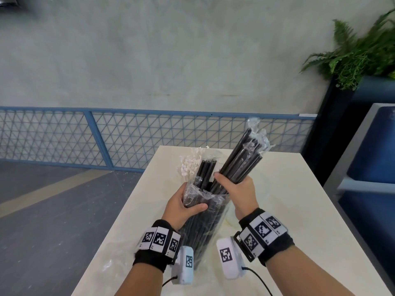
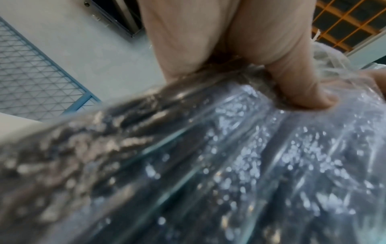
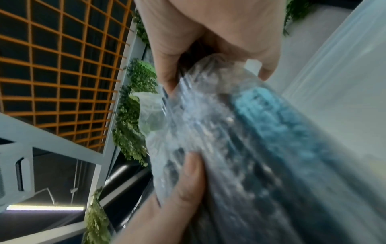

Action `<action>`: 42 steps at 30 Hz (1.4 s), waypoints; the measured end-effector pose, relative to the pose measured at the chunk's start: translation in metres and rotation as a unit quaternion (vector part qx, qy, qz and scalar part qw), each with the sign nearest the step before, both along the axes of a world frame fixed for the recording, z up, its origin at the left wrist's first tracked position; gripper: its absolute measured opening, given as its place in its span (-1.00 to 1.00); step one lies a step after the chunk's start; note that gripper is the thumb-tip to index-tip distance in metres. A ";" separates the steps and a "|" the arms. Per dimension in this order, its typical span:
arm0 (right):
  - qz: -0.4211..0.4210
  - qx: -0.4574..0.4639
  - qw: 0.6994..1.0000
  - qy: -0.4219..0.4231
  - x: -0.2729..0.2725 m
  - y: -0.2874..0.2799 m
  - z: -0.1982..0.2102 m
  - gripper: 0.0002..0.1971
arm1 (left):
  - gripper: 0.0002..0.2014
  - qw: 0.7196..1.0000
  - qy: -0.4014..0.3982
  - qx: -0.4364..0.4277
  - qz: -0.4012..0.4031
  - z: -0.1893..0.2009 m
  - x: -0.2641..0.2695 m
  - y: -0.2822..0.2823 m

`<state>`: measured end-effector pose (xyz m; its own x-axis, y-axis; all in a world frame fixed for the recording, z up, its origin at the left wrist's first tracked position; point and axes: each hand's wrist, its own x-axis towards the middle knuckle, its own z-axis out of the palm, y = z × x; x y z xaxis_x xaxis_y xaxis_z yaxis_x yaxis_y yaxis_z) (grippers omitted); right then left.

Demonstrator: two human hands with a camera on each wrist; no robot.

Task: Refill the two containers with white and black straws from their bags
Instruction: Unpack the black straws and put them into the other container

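My left hand [image 1: 186, 201] grips the upper part of a clear plastic bag [image 1: 203, 227] full of black straws, held upright over the cream table [image 1: 299, 210]. My right hand [image 1: 233, 186] grips a bundle of black straws [image 1: 241, 159] that sticks out of the bag's mouth, tilted up and to the right, with clear wrappers at the tips. More black straws [image 1: 206, 169] stand upright in the bag's mouth. White straws [image 1: 190, 165] stand just behind; what holds them is hidden. The left wrist view shows the thumb [image 2: 303, 92] pressing the bag [image 2: 229, 165]. Fingers [image 3: 188, 178] wrap the bundle [image 3: 250, 148].
A crumpled piece of clear plastic [image 1: 111, 261] lies on the table's near left. A blue mesh fence [image 1: 128, 135] runs behind the table. A fern [image 1: 359, 56] and a blue seat [image 1: 374, 146] stand at the right.
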<state>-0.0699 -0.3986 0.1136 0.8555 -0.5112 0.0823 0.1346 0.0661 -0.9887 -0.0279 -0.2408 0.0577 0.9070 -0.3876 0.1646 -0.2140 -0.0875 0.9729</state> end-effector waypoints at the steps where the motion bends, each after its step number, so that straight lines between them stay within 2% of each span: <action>1: -0.013 0.018 1.000 -0.009 0.002 -0.002 0.005 -0.81 | -0.43 1.000 0.003 0.000 0.002 -0.001 0.000 0.000; 6: -0.045 0.061 0.995 -0.063 0.011 -0.016 0.032 -0.88 | -0.45 1.000 0.015 -0.003 0.027 -0.003 0.000 0.001; 14: -0.094 0.124 0.983 -0.095 0.004 -0.041 0.049 -1.00 | -0.47 0.999 0.012 0.003 0.044 -0.004 0.002 -0.002; 17: -0.105 0.197 0.968 -0.112 0.004 -0.060 0.052 -0.91 | -0.45 0.998 0.009 0.003 0.054 -0.005 0.003 -0.003; 20: -0.123 0.228 0.960 -0.104 0.007 -0.075 0.049 -0.84 | -0.47 0.998 0.004 0.008 0.059 -0.005 0.002 -0.005; 23: -0.149 0.186 0.969 -0.065 0.012 -0.087 0.045 -0.98 | -0.51 0.998 -0.001 0.015 0.061 -0.004 0.002 -0.008; 26: -0.173 0.143 0.973 -0.047 0.016 -0.099 0.044 -0.91 | -0.51 0.997 -0.009 0.016 0.074 -0.004 0.002 -0.008; 29: -0.190 0.110 0.974 -0.061 0.016 -0.103 0.041 -0.94 | -0.52 0.997 -0.008 0.007 0.079 -0.004 0.003 -0.006; 32: -0.196 0.085 0.973 -0.091 0.020 -0.097 0.039 -0.81 | -0.49 0.997 -0.008 0.004 0.073 -0.004 0.002 -0.007; 35: -0.195 0.071 0.973 -0.099 0.029 -0.091 0.037 -0.78 | -0.46 0.997 -0.010 -0.001 0.070 -0.002 0.001 -0.010; 42: -0.149 -0.074 0.986 -0.017 0.032 -0.077 -0.004 -0.69 | -0.46 0.998 0.000 -0.028 0.060 -0.001 -0.001 -0.011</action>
